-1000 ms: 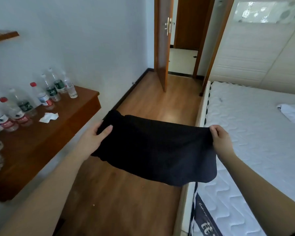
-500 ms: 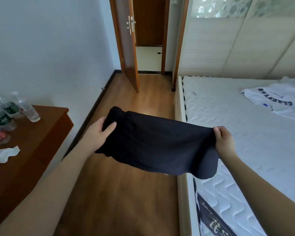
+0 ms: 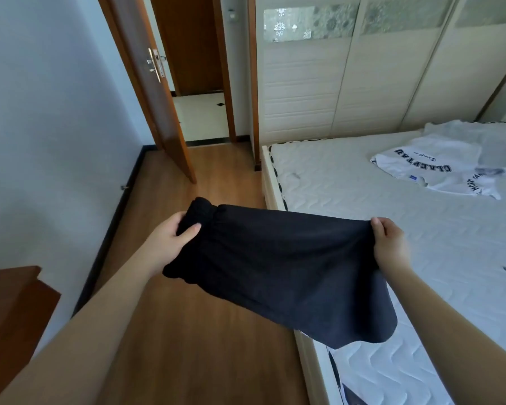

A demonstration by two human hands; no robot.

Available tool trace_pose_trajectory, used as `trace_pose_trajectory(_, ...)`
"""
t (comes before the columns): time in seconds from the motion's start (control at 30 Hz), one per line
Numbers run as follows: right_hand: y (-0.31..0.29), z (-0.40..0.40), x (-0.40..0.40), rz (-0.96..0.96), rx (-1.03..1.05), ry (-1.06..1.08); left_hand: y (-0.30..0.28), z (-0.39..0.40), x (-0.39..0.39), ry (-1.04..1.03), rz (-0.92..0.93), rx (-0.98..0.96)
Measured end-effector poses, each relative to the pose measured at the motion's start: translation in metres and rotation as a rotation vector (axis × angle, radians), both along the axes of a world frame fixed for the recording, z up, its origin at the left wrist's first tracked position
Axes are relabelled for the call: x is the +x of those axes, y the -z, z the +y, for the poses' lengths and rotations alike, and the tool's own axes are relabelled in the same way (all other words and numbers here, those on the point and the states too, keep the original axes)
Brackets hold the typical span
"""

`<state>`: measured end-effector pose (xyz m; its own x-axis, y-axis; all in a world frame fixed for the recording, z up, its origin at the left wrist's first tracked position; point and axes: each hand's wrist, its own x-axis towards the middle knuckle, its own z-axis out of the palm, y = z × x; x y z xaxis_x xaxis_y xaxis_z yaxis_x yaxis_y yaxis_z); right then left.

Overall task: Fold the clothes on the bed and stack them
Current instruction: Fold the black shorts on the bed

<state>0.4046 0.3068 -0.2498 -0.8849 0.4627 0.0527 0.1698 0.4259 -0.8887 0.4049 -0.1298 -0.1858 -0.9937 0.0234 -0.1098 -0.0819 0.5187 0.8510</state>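
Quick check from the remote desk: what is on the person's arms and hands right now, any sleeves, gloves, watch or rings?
Both forearms are bare as far as the frame shows; no sleeves reach them. The left hand and right hand wear no gloves. No watch, bracelet or ring shows on either wrist or on the fingers in view.

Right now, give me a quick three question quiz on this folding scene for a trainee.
1. True or false: the black shorts lie flat on the bed.
2. Which hand grips the gathered waistband end: A) left hand, B) right hand, C) neither?
3. Fill in: the garment resting on the bed is a white ____ with dark lettering.

Key:
1. False. Both hands hold the shorts in the air, over the floor and the bed edge.
2. A.
3. T-shirt.
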Motion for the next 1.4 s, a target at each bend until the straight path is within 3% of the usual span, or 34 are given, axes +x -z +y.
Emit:
trace_pose_trajectory(0.4,0.002,0.013,-0.1,-0.021,0.014,0.242,0.004,0.031,-0.205,0.329,-0.113,-0.023)
trace_pose_trajectory(0.67,0.006,0.004,-0.126,-0.045,0.056,0.48,-0.002,0.049,-0.321,0.653,-0.256,0.172)
trace_pose_trajectory(0.8,0.011,0.007,-0.115,-0.077,0.066,0.604,0.006,0.092,-0.364,0.721,-0.288,0.211)
trace_pose_trajectory(1.07,0.039,0.047,-0.092,-0.133,0.025,0.761,0.062,0.208,-0.43,0.921,-0.235,0.018)
trace_pose_trajectory(1.4,0.066,0.104,-0.123,-0.276,-0.034,0.888,0.1,0.329,-0.498,0.935,-0.286,-0.046)
